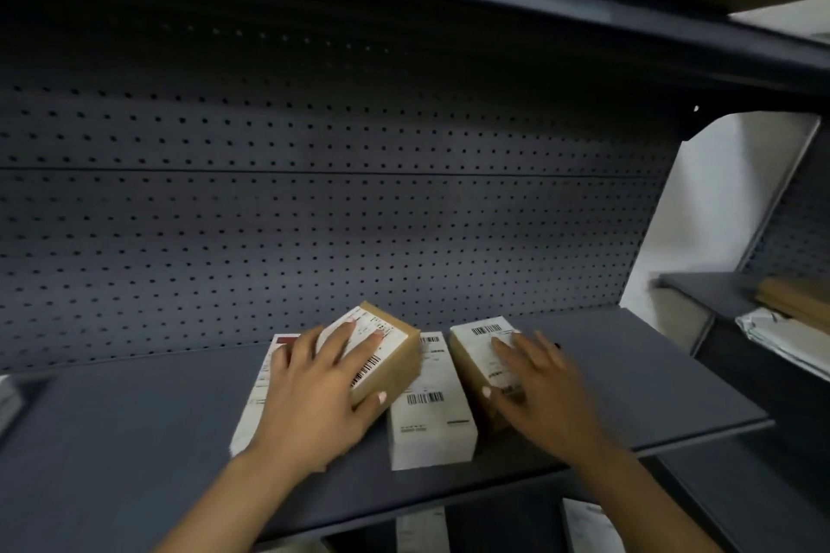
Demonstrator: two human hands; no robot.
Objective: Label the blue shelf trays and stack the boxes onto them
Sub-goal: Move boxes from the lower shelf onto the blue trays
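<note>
Two hands, left hand [314, 391] and right hand [539, 391], each spread atop a box [395, 355].

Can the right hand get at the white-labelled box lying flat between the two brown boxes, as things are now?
Probably yes. The right hand rests on the right brown box, directly beside the flat white box. The white box's top and near end are uncovered, so the way looks free, though the hand must first let go.

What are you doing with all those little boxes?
A person is arranging small labelled boxes on a dark shelf. The left hand grips a tilted brown box, lying partly over a flat one. The right hand rests on another brown box. A white-labelled box lies flat between them.
</note>
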